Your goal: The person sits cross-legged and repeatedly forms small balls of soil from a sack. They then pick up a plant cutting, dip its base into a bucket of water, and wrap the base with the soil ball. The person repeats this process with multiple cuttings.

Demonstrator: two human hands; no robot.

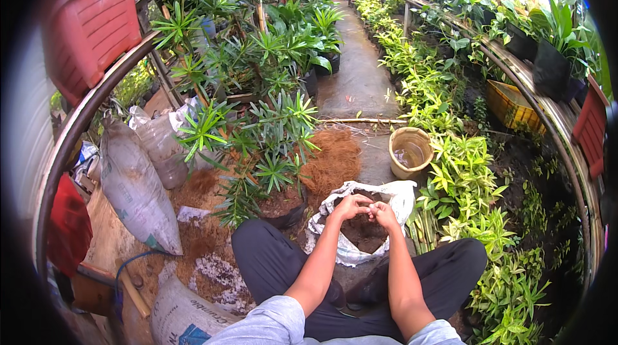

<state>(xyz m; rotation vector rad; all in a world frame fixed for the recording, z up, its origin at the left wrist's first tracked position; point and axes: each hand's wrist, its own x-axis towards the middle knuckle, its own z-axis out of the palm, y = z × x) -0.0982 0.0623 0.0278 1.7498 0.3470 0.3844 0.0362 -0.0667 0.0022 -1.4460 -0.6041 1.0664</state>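
Observation:
Between my bent knees stands a white woven sack (350,254), its top rolled open around dark brown soil (362,236). My left hand (353,207) and my right hand (384,214) meet above the soil, with their fingertips pinched together. Whether something small is between the fingers is too small to make out. Right of the sack lies a bundle of cut green stems (423,231). A tan bucket (410,151) with a wet-looking bottom stands just beyond. Reddish-brown coir fibre (333,159) is heaped on the ground behind the sack.
Leafy potted plants (270,122) crowd the left side, and low variegated plants (463,176) line the right. Full sacks (140,190) lean at the left. Ahead runs a concrete path (355,64). A yellow crate (514,108) sits under the right-hand shelf (512,69).

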